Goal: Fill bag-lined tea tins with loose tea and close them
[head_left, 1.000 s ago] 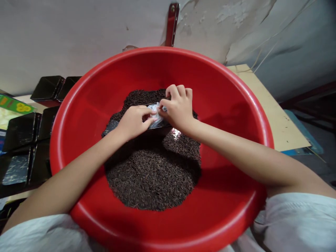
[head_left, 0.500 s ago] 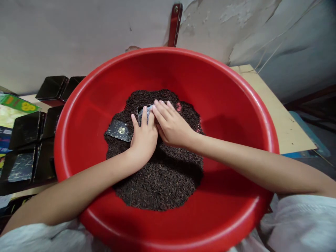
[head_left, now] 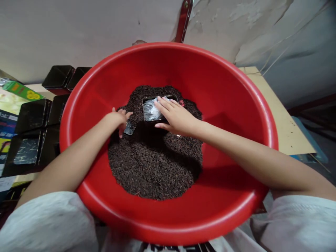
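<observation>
Red plastic basin (head_left: pixel 168 222), one, carries one heap of dark loose leaf (head_left: pixel 154 171). One open tin (head_left: pixel 151 126) stands on the heap, nearer the basin's far edge than its near edge; one wad of clear plastic (head_left: pixel 150 110) fills its mouth. One flecked panel (head_left: pixel 129 128) lies on the heap, between the tin and the basin's left edge.

Two hands are observed. Right hand (head_left: pixel 174 115): laid flat on the plastic, fingers extended, thumb apart. Left hand (head_left: pixel 120 120): fingers parted, over the panel; whether it touches cannot be told. At least six dark tins (head_left: pixel 33 114) stand outside the basin's left edge.

Compared with half a second earlier, the left hand has left the tin for the panel, which it now partly covers; the right hand remains at the tin.
</observation>
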`<action>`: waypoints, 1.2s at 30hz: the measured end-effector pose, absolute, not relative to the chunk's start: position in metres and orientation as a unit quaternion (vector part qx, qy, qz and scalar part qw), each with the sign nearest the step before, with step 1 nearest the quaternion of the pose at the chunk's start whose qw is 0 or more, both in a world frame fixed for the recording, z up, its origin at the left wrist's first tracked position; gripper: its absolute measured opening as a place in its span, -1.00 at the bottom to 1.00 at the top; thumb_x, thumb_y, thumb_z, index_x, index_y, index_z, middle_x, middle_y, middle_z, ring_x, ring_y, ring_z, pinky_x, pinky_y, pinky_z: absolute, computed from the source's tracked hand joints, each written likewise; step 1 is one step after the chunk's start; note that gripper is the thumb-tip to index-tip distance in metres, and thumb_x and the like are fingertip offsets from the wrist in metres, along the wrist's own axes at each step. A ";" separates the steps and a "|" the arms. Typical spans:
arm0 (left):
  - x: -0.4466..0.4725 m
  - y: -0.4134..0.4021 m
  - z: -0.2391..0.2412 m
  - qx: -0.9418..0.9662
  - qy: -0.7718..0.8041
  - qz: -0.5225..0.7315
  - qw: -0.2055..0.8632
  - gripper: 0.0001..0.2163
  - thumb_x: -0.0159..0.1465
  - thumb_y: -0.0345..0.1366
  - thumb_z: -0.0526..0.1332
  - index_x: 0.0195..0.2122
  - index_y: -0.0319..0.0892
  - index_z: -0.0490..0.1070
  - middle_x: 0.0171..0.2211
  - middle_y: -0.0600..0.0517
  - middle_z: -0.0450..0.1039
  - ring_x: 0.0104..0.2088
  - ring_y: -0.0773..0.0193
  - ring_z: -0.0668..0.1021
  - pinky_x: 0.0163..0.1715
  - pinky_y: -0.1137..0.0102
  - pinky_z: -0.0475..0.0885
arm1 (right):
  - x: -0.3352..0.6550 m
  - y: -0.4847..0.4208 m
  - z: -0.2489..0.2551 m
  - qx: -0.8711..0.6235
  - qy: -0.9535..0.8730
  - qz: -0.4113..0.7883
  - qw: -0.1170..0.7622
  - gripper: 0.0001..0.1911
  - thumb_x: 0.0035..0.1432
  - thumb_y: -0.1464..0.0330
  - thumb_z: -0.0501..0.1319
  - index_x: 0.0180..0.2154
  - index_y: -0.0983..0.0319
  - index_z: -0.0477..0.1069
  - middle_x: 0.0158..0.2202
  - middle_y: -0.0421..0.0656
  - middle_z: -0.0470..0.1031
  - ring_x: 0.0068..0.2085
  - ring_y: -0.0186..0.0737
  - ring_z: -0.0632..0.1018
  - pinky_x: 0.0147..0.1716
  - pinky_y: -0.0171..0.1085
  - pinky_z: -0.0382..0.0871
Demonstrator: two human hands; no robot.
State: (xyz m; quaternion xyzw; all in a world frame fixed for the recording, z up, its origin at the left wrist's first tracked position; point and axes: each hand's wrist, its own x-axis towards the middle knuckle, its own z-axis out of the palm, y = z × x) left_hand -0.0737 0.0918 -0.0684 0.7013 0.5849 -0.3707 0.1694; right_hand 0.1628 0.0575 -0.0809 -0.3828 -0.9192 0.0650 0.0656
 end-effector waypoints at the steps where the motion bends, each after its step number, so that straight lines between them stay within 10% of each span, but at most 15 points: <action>1: -0.066 0.089 -0.083 0.703 0.578 -0.387 0.146 0.12 -0.16 -0.42 0.45 0.35 -0.27 -0.23 0.35 -0.34 -0.22 0.35 -0.14 -0.08 0.25 -0.14 -0.17 | 0.165 0.060 -0.082 -0.376 -0.922 0.066 0.068 -0.19 0.18 0.11 0.12 0.30 0.40 -0.05 0.35 0.13 -0.07 0.36 0.07 0.02 0.29 0.07 -0.05; 13: -0.067 0.081 -0.124 0.740 0.562 -0.358 0.088 0.02 -0.18 -0.58 0.33 0.33 -0.23 -0.10 0.28 -0.40 0.00 0.26 -0.19 0.17 0.15 -0.05 0.16 | 0.168 0.060 -0.091 -0.397 -0.894 0.058 0.201 -0.29 0.23 0.05 -0.01 0.25 0.36 0.05 0.30 0.12 0.11 0.31 0.01 0.15 0.25 0.07 0.04; 22: -0.069 0.096 -0.106 0.709 0.620 -0.325 0.082 0.07 -0.14 -0.12 0.45 0.33 -0.25 -0.12 0.25 -0.41 0.01 0.21 -0.26 0.20 0.12 0.13 0.20 | 0.177 0.069 -0.076 -0.381 -0.879 0.033 0.285 -0.56 0.30 0.27 -0.09 0.12 0.24 0.29 0.14 0.01 0.36 0.18 -0.05 0.34 0.18 0.08 0.13; 36: -0.076 0.099 -0.078 0.722 0.669 -0.172 0.025 0.17 -0.13 -0.09 0.44 0.36 -0.24 -0.34 0.26 -0.40 -0.02 0.19 -0.38 0.19 0.12 0.00 0.18 | 0.151 0.051 -0.079 -0.364 -0.927 0.007 0.094 -0.12 0.14 -0.05 0.10 0.23 0.49 0.11 0.28 0.22 0.11 0.30 0.24 0.12 0.25 0.20 -0.04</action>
